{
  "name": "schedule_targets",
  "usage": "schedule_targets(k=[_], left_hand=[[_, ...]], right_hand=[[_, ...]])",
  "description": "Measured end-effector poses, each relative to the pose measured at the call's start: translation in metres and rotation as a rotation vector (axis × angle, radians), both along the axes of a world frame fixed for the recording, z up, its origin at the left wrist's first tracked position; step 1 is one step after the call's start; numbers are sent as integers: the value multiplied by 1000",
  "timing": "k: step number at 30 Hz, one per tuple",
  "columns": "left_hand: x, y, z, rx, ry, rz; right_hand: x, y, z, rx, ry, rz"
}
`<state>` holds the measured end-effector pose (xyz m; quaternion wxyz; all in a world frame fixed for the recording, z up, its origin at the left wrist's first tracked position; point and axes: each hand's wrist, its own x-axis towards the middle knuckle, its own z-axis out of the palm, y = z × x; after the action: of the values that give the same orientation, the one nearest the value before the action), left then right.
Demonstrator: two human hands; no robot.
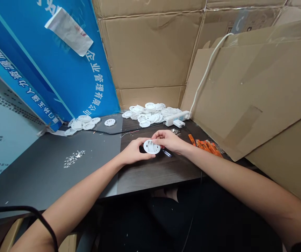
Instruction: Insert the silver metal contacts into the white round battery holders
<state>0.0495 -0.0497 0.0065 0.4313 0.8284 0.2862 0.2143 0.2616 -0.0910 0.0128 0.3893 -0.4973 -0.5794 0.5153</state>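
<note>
A round white plastic disc [151, 147] with moulded slots is held up over the dark part of the table. My left hand [134, 152] grips its left and lower edge between thumb and fingers. My right hand [167, 139] pinches at its upper right edge; whether a small part sits in that pinch I cannot make out. Under the right hand lies a pen-like tool [167, 153] with a dark and clear body. A small heap of shiny metal bits [176, 132] is just beyond the right hand.
White discs lie in a big pile [150, 113], a smaller pile [83, 123] and one alone [109, 122]. Metal pieces [73, 159] are spread at left. A power strip [178, 118], black cable [110, 133] and orange packets [208, 147] lie near the cardboard wall [257, 80].
</note>
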Motion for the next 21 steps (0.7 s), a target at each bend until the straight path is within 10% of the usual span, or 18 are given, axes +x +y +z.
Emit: schedule_targets(k=[13, 21], left_hand=[[-3, 12, -5, -70, -130, 148], [-5, 12, -1, -49, -64, 28]], right_hand=[[13, -12, 7, 311, -727, -67], [19, -5, 16, 140, -563, -191]])
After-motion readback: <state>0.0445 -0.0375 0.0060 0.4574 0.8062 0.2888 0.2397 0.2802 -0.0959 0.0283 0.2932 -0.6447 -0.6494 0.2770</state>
